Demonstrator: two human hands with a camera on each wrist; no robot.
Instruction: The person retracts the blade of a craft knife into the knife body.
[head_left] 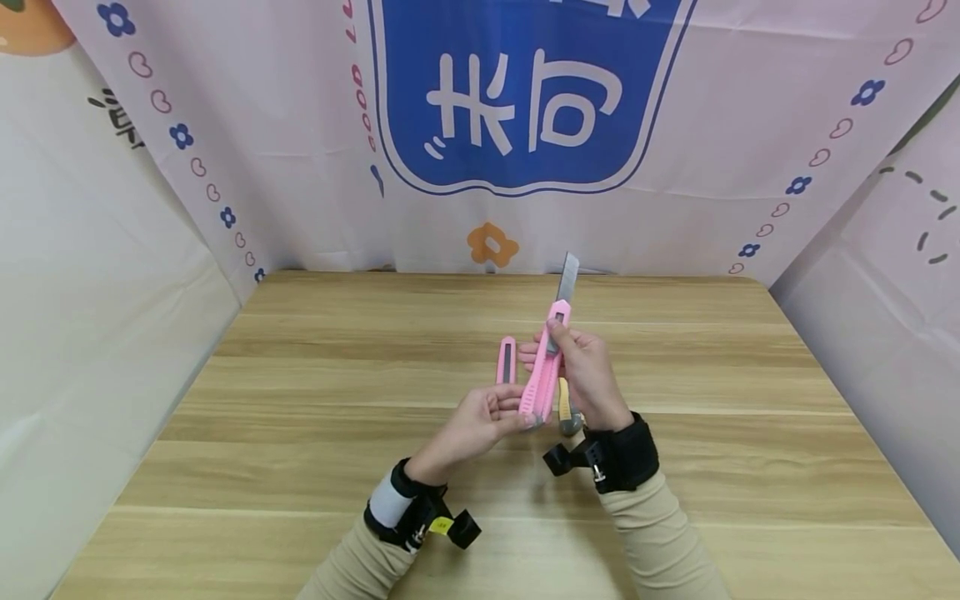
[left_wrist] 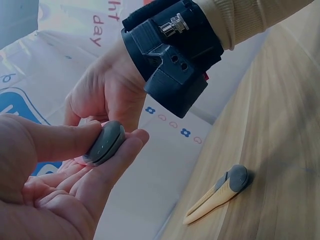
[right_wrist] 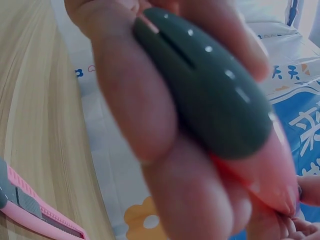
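A pink utility knife (head_left: 542, 385) is held up over the table between both hands, its blade (head_left: 568, 279) extended and pointing away. My left hand (head_left: 480, 417) pinches the knife's rear; in the left wrist view its thumb and fingers grip the dark grey end (left_wrist: 106, 143). My right hand (head_left: 595, 375) grips the handle further forward, thumb on the top near the slider. A second pink utility knife (head_left: 507, 362) lies on the table beyond the left hand. A yellow utility knife (head_left: 564, 402) with a grey end lies by the right wrist, partly hidden.
The wood-grain table (head_left: 300, 467) runs back to a printed cloth (head_left: 315, 200) hanging along its far edge. White cloth (head_left: 97, 333) hangs at the left side, and more at the right. Each wrist wears a black strap (head_left: 626, 454) with a small camera.
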